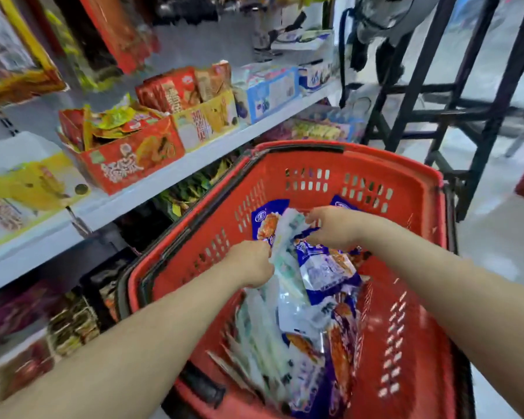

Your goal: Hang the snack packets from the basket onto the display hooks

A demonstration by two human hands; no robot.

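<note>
A red plastic basket [412, 189] fills the lower middle of the view and holds several blue-and-white snack packets [327, 270]. Both my hands are inside it. My left hand [250, 263] pinches the edge of a pale, whitish packet [288, 234] that stands up in the pile. My right hand [333, 226] grips the top of a blue packet just beside it. More packets lie heaped toward the near end of the basket [309, 364]. No display hooks are in view.
A white shelf unit [170, 182] runs along the left, with open red and yellow snack cartons [124, 146] and blue boxes [270, 92] on it; lower shelves hold more goods. A black metal frame [478, 95] stands at the right on a pale floor.
</note>
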